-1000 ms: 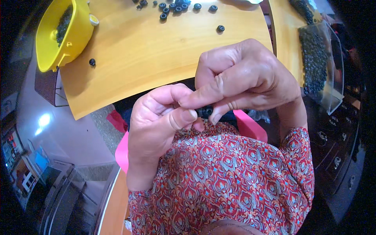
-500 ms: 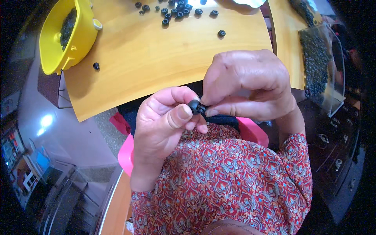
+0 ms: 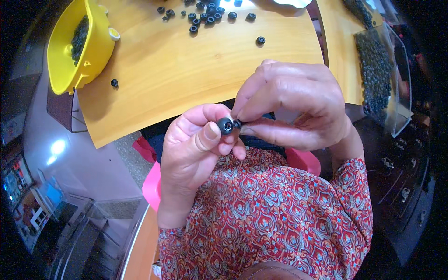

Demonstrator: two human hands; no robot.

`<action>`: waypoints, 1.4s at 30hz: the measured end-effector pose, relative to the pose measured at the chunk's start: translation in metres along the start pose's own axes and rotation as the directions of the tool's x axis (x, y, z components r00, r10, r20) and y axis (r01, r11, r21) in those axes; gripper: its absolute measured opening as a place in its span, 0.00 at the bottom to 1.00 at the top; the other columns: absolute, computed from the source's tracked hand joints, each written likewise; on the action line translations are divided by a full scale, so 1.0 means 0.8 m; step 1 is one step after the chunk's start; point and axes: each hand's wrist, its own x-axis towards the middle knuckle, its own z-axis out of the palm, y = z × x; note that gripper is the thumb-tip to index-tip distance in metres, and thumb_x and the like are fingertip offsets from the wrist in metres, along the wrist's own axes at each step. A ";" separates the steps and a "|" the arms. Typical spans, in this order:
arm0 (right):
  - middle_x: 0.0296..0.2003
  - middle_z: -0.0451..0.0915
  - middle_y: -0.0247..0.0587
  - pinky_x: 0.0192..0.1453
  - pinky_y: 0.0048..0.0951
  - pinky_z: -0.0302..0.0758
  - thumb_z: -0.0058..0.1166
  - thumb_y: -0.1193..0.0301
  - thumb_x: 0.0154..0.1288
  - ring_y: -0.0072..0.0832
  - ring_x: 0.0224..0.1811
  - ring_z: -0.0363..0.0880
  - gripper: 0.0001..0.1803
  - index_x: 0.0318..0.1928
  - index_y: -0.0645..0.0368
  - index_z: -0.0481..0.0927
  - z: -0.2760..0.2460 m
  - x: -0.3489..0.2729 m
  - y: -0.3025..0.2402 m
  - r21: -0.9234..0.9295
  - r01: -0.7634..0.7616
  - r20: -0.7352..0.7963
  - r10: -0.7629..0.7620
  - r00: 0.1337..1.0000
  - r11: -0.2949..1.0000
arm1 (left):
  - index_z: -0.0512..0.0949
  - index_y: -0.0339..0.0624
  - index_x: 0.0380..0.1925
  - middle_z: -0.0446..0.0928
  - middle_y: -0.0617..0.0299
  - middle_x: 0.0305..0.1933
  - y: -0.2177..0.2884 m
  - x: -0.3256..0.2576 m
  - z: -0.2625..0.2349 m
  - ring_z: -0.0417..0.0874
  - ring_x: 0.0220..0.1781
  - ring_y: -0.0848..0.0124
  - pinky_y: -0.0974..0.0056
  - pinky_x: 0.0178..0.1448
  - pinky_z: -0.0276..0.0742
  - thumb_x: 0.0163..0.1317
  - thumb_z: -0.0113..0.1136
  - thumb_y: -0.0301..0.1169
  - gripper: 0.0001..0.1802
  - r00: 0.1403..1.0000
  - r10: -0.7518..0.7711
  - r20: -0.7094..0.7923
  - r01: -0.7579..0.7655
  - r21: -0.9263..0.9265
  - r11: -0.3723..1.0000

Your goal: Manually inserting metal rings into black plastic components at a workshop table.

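Above my lap, just off the table's near edge, my left hand [image 3: 189, 140] pinches a small round black wheel-like part [image 3: 226, 126] between thumb and fingers. A pale hole shows in its middle. From the right, my right hand [image 3: 294, 102] is closed in a pinch on a smaller black piece [image 3: 238, 124] beside it. The two pieces meet or nearly meet; I cannot tell whether they are joined. Its fingertips hide most of the smaller piece.
Several black wheel-like parts [image 3: 210, 20] lie scattered on the wooden table [image 3: 177, 70]. A single small black part [image 3: 115, 83] sits near a yellow bin [image 3: 60, 70] of dark pieces at the left. At the right stands a clear container [image 3: 375, 70] full of dark pieces.
The round black part has turned in my left hand, so its hole now faces up. My right fingers have shifted slightly left, still pinching close beside it.
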 end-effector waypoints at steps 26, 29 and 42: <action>0.27 0.80 0.40 0.28 0.23 0.73 0.67 0.79 0.45 0.28 0.27 0.79 0.11 0.32 0.63 0.84 0.005 0.005 0.006 -0.023 0.043 -0.051 -0.044 0.998 0.999 | 0.74 0.33 0.46 0.78 0.57 0.34 -0.002 0.007 -0.007 0.75 0.27 0.72 0.59 0.35 0.77 0.63 0.59 0.37 0.19 0.999 0.040 0.007 -0.041 0.116 0.992; 0.27 0.80 0.40 0.28 0.23 0.72 0.66 0.79 0.45 0.28 0.27 0.78 0.10 0.33 0.63 0.83 0.006 0.007 0.006 -0.028 0.041 -0.049 -0.042 0.998 0.999 | 0.75 0.33 0.46 0.79 0.57 0.35 -0.003 0.006 -0.010 0.76 0.29 0.71 0.58 0.35 0.77 0.63 0.59 0.36 0.18 0.999 0.041 0.018 -0.043 0.079 0.996; 0.26 0.79 0.39 0.29 0.24 0.72 0.69 0.77 0.43 0.27 0.27 0.77 0.10 0.30 0.62 0.83 0.000 0.008 0.011 0.071 -0.058 0.049 0.054 0.997 0.996 | 0.75 0.31 0.43 0.78 0.60 0.33 -0.002 0.008 -0.007 0.77 0.30 0.74 0.63 0.39 0.80 0.61 0.61 0.27 0.13 1.000 0.008 -0.012 -0.009 -0.012 1.000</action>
